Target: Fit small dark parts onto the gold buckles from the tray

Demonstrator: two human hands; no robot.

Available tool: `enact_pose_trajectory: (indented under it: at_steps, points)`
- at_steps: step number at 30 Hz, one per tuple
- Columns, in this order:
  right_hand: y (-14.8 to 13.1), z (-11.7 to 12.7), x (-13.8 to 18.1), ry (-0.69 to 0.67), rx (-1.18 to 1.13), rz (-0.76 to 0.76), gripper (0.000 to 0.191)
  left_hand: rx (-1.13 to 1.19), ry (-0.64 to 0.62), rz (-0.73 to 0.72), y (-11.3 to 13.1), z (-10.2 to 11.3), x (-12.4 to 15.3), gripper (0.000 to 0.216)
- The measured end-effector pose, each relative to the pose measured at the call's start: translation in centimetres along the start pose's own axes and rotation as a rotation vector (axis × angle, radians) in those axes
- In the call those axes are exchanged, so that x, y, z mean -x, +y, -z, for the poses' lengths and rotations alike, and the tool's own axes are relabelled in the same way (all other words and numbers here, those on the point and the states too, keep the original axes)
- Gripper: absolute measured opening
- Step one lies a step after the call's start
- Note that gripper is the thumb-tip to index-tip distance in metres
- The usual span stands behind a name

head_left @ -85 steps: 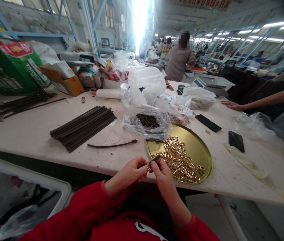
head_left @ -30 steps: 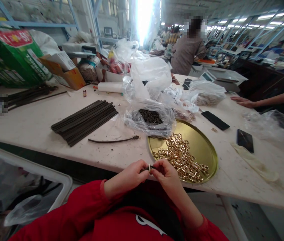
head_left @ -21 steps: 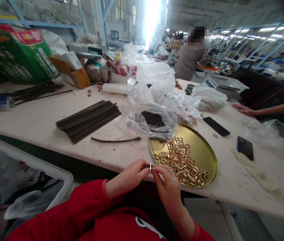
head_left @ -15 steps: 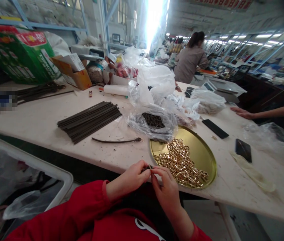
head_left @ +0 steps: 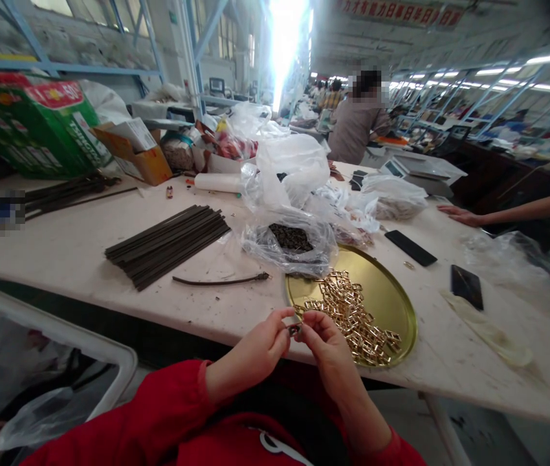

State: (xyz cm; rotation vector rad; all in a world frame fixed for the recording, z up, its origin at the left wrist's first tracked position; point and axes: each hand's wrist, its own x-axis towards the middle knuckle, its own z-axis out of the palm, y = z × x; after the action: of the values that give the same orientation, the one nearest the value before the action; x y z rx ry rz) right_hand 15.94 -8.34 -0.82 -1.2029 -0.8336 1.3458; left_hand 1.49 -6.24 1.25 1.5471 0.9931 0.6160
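My left hand and my right hand meet at the table's near edge, fingertips pinched together. Between them is a small dark piece with a gold-coloured metal part, probably a buckle, partly hidden by the fingers. Just beyond my right hand lies a round gold tray bearing a heap of gold-coloured buckles. A clear plastic bag of small dark pieces overlaps the tray's far left rim. One dark strap lies beyond my left hand, something small at its right end.
A bundle of dark strips lies left on the table. Two dark phone-like slabs are at right. Another person's hand rests on the far right edge. A white-rimmed bin stands lower left.
My fingers have shifted around the small piece, and the gold-coloured part now shows more between them. My right hand's fingers are more curled. The camera view has tilted slightly.
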Motion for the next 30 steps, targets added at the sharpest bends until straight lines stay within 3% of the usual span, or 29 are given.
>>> enact_pose_trajectory:
  at_steps: [8,16,18,20,22,24,27,30]
  points:
    - [-0.3,0.0,-1.1,-0.088,-0.144,-0.055,0.031,-0.042,-0.101,-0.141,1.3,1.1,-0.4,0.038]
    - [0.4,-1.4,-3.1,-0.114,-0.223,-0.209,0.032,0.288,-0.121,0.039,-1.7,2.0,-3.3,0.03]
    - [-0.3,-1.0,-4.5,-0.189,-0.069,-0.204,0.03,0.332,-0.136,0.1,-1.7,2.5,-3.8,0.031]
    - [-1.6,-0.2,-7.1,-0.249,0.225,-0.097,0.025,0.338,-0.122,0.154,-1.6,3.1,-4.3,0.033]
    - [-3.3,0.7,-10.8,-0.151,0.592,0.149,0.022,0.331,-0.079,0.191,-1.7,3.7,-4.8,0.034]
    - [-4.7,1.4,-15.1,0.054,0.998,0.305,0.019,0.329,-0.038,0.214,-2.1,4.2,-5.5,0.035]
    - [-5.5,1.4,-20.7,0.109,1.131,0.313,0.012,0.334,-0.02,0.238,-2.7,4.5,-6.3,0.036]
    - [-4.9,0.8,-23.8,0.123,1.148,0.268,0.012,0.34,-0.021,0.258,-3.2,4.7,-7.0,0.038]
